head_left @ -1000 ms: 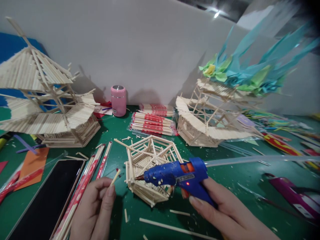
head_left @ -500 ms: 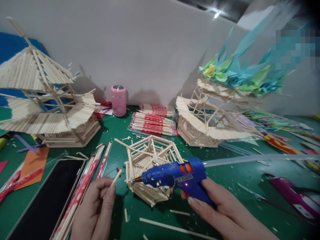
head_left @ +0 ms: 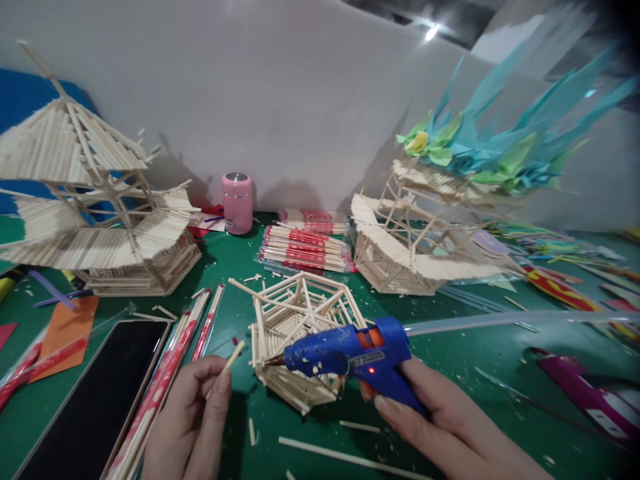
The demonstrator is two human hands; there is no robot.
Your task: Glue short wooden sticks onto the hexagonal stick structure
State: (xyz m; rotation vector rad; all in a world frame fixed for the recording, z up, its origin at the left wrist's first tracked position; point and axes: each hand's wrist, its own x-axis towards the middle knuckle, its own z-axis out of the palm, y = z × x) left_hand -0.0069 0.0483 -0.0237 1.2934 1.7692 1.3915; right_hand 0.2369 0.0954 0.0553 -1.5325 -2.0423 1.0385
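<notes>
Between thumb and fingers, my left hand [head_left: 193, 417] pinches a short wooden stick [head_left: 233, 355], tilted up to the right. My right hand [head_left: 430, 417] grips a blue hot glue gun [head_left: 327, 350] by its handle, with a small red light on its side. A long clear glue stick [head_left: 490, 321] sticks out of its back end. The gun's metal nozzle points left, at the near left side of a small frame of wooden sticks [head_left: 305, 293]. The gun's body hides part of that frame. Whether the nozzle touches it, I cannot tell.
A roofed stick pavilion [head_left: 100, 240] stands at left, another stick model [head_left: 390, 257] with blue-green paper at right. Behind are a pink flask [head_left: 237, 203] and packs of chopsticks [head_left: 305, 247]. A phone [head_left: 95, 400] lies at left, a magenta tool [head_left: 590, 393] at right.
Hardly anything differs. The glue gun has shifted very slightly left, its nozzle still by the same side of the frame. My left hand keeps its hold on the short stick.
</notes>
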